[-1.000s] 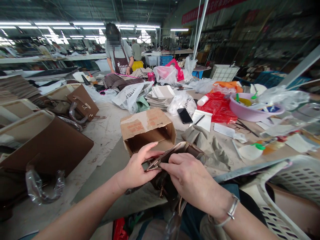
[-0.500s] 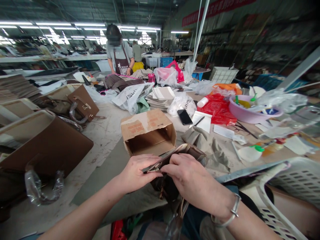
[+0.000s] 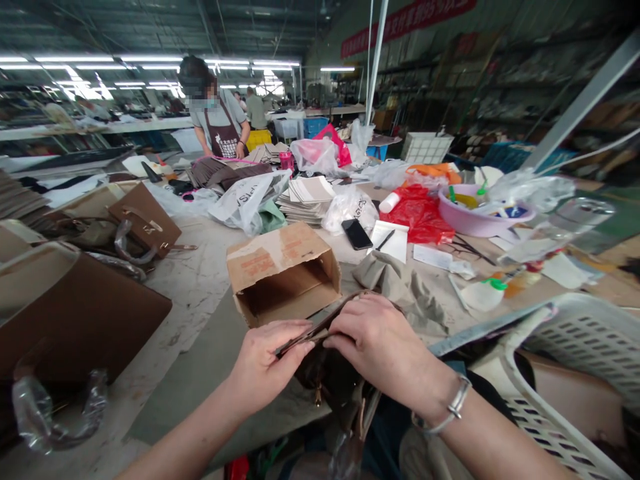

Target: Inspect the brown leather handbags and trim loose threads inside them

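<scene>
A dark brown handbag [image 3: 340, 383] with a small gold-coloured metal fitting is at the near edge of the table, below my hands. My left hand [image 3: 273, 357] is closed, pinching the bag's upper edge between thumb and fingers. On the same edge, just to the right, my right hand [image 3: 377, 343] is closed with its fingertips gripping the material. The two hands are close together but apart. Right behind them stands an open cardboard box [image 3: 285, 270] lying on its side, its dark opening facing me. The inside of the bag is hidden.
Brown handbags [image 3: 85, 313] with plastic-wrapped handles stand on the left. Behind the box lie a black phone [image 3: 357, 235], a notepad [image 3: 395, 248] and red plastic [image 3: 420, 213]. A purple basin [image 3: 483, 217] and white basket [image 3: 575, 333] are on the right. A co-worker [image 3: 215, 113] stands across the table.
The camera view has turned slightly, so the table things appear farther left. My hands keep their grip on the bag's edge, with the left fingers a little lower.
</scene>
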